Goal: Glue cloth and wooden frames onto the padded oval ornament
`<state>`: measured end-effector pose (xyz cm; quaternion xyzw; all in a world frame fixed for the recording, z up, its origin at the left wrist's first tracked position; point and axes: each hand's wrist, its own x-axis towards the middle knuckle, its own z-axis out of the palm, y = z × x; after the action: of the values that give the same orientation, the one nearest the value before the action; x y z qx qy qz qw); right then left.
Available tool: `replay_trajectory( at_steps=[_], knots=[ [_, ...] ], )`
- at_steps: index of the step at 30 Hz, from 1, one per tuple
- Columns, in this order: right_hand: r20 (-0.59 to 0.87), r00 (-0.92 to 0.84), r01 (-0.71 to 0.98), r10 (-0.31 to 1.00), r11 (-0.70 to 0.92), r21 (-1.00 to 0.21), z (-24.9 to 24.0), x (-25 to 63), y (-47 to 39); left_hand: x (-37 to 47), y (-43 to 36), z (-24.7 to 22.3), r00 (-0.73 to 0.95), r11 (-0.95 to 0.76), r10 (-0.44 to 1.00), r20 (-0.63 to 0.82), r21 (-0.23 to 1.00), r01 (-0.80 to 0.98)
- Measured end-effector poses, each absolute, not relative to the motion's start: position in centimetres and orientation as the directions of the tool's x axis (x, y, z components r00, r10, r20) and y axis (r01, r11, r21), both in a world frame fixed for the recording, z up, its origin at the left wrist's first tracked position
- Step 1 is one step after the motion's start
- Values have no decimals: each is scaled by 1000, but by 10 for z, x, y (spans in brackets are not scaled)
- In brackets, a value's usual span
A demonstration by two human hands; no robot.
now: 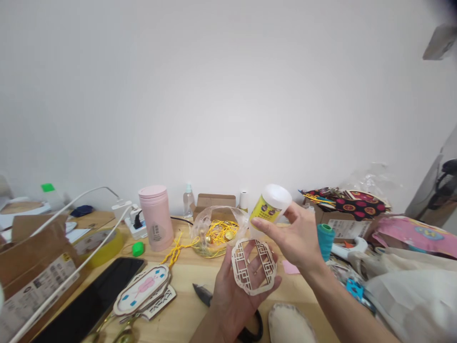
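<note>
A thin wooden lattice plaque (254, 267) with a scalloped outline lies across the palm and fingers of my left hand (232, 297), its thumb along the edge. Through the cut-outs I see the fingers behind it. My right hand (298, 233) is closed round a white plastic bottle (269, 207) with a yellow label, tilted just above the plaque. The bottle's lower end is hard to make out. Partly hidden under my left hand is a dark-handled tool (203, 294). A pale oval piece (290, 324) lies at the table's near side.
On the left are a black phone (89, 300), decorated wooden plaques (144, 288), yellow tape (98, 247) and a pink cup (156, 216). A bag of yellow cord (221, 232) sits behind my hands. Teal thread (325, 240) and a box (348, 226) stand right.
</note>
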<state>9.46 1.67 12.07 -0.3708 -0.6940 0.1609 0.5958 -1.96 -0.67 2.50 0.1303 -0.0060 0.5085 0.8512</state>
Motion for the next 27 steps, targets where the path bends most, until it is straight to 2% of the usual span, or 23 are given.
replay_trajectory(
  at_steps=[15, 27],
  knots=[
    [759, 17, 413, 651, 687, -598, 121, 98, 18, -21, -9, 27, 462, 431, 878, 122, 215, -876],
    [759, 29, 374, 651, 697, -612, 118, 90, 14, -20, -7, 25, 454, 423, 882, 125, 209, -882]
  ],
)
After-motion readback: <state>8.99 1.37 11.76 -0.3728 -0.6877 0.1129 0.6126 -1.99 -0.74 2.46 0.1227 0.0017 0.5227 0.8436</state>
